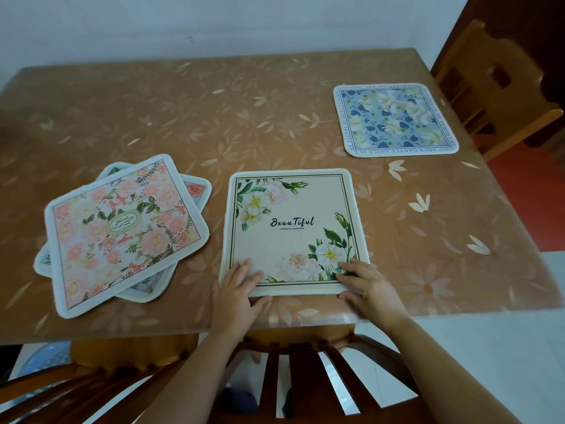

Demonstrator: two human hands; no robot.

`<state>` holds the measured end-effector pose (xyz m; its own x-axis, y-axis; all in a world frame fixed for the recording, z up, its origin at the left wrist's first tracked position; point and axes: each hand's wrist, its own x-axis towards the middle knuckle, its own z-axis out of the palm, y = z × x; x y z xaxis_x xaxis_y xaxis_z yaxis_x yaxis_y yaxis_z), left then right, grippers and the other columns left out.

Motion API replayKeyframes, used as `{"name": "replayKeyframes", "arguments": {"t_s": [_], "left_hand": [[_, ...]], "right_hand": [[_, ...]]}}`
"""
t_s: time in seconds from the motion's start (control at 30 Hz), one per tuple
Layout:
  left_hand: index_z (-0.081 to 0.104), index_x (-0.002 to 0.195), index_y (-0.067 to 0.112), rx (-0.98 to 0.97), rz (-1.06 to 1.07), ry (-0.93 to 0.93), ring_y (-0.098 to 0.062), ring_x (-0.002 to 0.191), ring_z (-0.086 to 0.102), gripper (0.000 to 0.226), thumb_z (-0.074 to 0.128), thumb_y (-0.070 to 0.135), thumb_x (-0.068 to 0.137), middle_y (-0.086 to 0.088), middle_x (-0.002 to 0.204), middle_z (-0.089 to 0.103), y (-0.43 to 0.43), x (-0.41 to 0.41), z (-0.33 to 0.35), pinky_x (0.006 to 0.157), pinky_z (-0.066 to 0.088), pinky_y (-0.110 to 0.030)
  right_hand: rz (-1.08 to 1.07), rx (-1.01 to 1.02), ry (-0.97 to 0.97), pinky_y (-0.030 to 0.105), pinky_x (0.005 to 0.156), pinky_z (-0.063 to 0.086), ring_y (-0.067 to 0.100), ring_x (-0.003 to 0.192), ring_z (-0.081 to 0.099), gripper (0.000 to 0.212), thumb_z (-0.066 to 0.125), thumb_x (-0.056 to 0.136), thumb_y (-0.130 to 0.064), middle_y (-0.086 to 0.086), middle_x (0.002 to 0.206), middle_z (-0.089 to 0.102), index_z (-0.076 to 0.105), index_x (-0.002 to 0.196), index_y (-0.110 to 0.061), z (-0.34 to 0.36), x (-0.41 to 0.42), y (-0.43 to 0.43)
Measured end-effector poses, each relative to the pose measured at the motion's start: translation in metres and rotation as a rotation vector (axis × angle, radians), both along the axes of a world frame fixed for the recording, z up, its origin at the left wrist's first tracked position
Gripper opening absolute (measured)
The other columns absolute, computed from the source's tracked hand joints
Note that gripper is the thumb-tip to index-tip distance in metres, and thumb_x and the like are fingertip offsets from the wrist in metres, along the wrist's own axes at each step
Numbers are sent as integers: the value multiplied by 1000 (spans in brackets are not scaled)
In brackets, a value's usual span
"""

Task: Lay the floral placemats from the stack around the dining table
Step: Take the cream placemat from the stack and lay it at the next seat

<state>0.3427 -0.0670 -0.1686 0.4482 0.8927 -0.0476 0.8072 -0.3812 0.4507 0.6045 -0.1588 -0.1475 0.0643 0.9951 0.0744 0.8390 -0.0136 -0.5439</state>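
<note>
cream placemat (290,231): seen lying flat on the worktop, under the fingertips of both hands and stretching away ahead of them. A thin green border, white flowers at the far left and near right corners, and the word "Beautiful" in the middle can be read on it. Its near edge is set just short of the worktop's near edge.
left hand (237,289): the fingers are held fairly straight and slightly spread, and are laid on the near left corner of the cream placemat. The thumb is stretched out just beside the near edge; whether it is tucked under that edge cannot be told.
right hand (365,286): the fingers are likewise held straight and laid on the near right corner, with the thumb pointed inward along the near edge. Nothing is seen to be pinched.
stack (146,286): found to the left of the left hand, parted from the cream placemat by a strip of bare worktop. The mats are fanned askew, so corners of the lower ones are shown.
pink placemat (128,228): placed on top of the stack, turned at an angle.
blue placemat (394,119): seen well ahead and to the right of the right hand, flat, near the worktop's right edge.
worktop (244,117): covered in a glossy brown sheet printed with pale leaves.
dark chair (301,377): its slatted back is seen below both forearms.
wooden chair (495,87): set beyond the right edge, past the blue placemat.
</note>
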Motion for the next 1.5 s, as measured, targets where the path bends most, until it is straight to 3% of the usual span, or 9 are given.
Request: {"name": "replayKeyframes", "arguments": {"t_s": [0.57,0.83,1.1,1.5], "left_hand": [[60,117,19,44,1,6,-25,133,30,43,69,34,78,-4,141,42,-3,1,4,101,24,-57],[61,116,15,29,-27,-15,-29,132,32,41,71,24,77,-9,139,44,-1,0,6,99,29,-57],[60,118,16,16,-142,-48,-28,132,31,39,67,12,80,-7,140,43,10,-11,11,104,31,-51],[61,116,14,21,-167,-37,-31,131,33,37,67,10,80,-9,139,44,11,-11,14,102,32,-51]], "right_hand": [[-26,38,15,59,83,49,40,103,57,35,82,59,-1,18,107,66,70,91,-1,-4,1,4],[-44,-18,26,55,84,49,37,104,57,29,82,60,-3,15,108,66,72,88,-5,2,-2,1],[-95,-79,141,53,90,44,34,109,53,10,78,66,0,15,112,63,71,72,-4,4,-5,1],[-139,-161,101,47,99,33,27,118,44,7,71,74,-9,3,123,55,66,76,-13,5,-8,1]]}}
